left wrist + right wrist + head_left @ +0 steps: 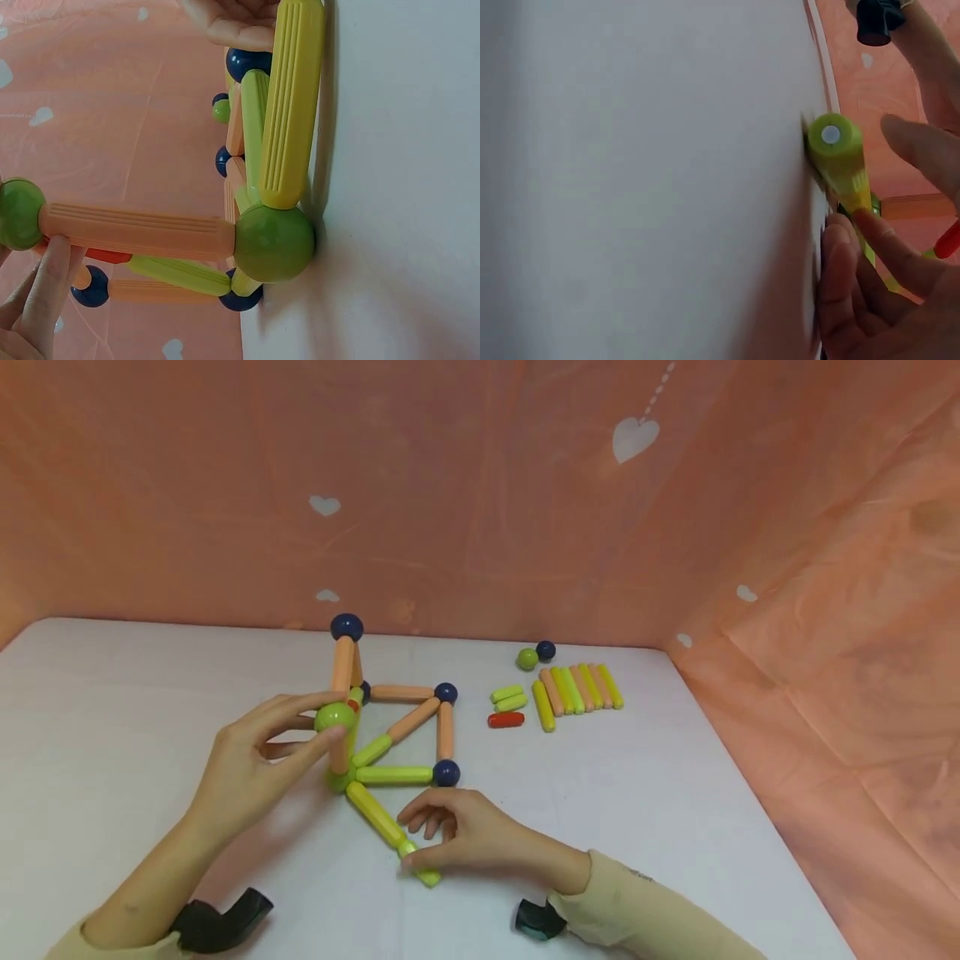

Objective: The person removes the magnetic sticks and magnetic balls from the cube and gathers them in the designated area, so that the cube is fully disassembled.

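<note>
A magnetic stick-and-ball frame stands on the white table. My left hand pinches a green ball between thumb and fingers, at the upper end of an upright orange stick. That stick's lower end meets another green ball on the table. From this lower ball a yellow stick runs toward the front right, end to end with a short lime-green stick. My right hand is at their join, thumb and fingers spread apart on either side, an index fingertip right at the yellow part.
Navy balls join the frame's back and right corners; another navy ball tops the rear orange sticks. Right of it lie a red stick, short green sticks, a row of longer sticks and a loose green ball beside a navy one.
</note>
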The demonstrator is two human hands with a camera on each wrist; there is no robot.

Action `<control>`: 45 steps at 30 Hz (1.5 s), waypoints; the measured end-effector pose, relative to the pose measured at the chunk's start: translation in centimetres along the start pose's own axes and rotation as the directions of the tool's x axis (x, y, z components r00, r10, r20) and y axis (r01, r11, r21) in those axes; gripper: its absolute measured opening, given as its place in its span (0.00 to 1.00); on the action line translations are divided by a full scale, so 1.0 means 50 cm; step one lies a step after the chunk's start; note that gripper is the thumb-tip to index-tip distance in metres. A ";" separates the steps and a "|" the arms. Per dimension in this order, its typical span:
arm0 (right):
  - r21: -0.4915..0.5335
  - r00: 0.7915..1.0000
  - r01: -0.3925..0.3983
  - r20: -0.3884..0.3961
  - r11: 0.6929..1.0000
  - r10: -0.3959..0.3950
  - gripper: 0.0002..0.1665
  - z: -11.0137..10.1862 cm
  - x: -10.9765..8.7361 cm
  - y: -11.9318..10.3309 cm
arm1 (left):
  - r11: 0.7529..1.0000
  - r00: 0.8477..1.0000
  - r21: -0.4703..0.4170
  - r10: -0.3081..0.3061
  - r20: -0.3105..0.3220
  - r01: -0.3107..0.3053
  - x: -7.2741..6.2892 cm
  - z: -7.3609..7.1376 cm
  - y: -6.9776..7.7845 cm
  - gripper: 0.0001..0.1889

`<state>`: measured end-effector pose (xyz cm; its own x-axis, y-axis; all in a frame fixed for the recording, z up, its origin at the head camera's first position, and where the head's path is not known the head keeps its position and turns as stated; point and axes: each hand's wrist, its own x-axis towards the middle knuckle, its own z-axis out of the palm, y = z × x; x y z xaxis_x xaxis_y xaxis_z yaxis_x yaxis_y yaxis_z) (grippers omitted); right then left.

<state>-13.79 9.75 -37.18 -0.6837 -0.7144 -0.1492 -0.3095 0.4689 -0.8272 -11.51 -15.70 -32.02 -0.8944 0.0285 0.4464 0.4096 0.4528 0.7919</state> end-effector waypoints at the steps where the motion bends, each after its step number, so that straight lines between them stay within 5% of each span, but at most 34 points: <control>1: -0.022 1.000 0.009 0.011 1.000 -0.008 0.25 0.001 0.001 -0.001 | 1.000 1.000 0.000 -0.001 0.001 0.001 -0.001 0.000 0.000 0.20; 9: -0.258 0.997 0.063 0.067 0.964 -0.047 0.26 0.001 0.003 -0.016 | 1.000 1.000 0.006 0.000 -0.006 0.000 -0.004 0.002 0.001 0.20; 16: -0.222 0.999 0.047 0.016 0.974 -0.045 0.14 -0.020 -0.010 -0.019 | 1.000 1.000 0.014 -0.004 -0.009 0.004 -0.002 0.001 0.000 0.20; 20: -0.146 0.994 0.061 -0.085 0.987 -0.074 0.13 -0.040 -0.020 -0.012 | 1.000 1.000 0.021 -0.011 -0.008 0.011 -0.002 -0.001 0.001 0.20; 29: 0.087 0.944 0.059 -0.328 0.994 -0.028 0.19 -0.098 -0.025 0.012 | 1.000 1.000 0.015 -0.007 -0.008 0.007 -0.004 -0.006 0.001 0.20; 33: 0.100 0.906 0.017 -0.422 0.995 0.027 0.20 -0.126 -0.019 0.028 | 1.000 1.000 0.013 -0.007 -0.011 0.007 -0.005 -0.007 0.002 0.19; 40: 0.143 0.876 -0.083 -0.461 0.986 0.140 0.18 -0.158 -0.009 0.065 | 1.000 1.000 0.018 -0.003 -0.012 0.003 -0.005 -0.007 0.002 0.20; 45: 0.155 0.837 -0.205 -0.485 0.966 0.255 0.16 -0.165 -0.002 0.083 | 1.000 1.000 0.013 0.009 -0.012 -0.009 -0.005 -0.007 0.001 0.20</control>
<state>-20.48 16.06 -36.15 -0.9713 -0.2262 -0.0731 -0.0566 0.5188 -0.8530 -11.22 -15.99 -31.96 -0.8886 0.0219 0.4582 0.4151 0.4638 0.7827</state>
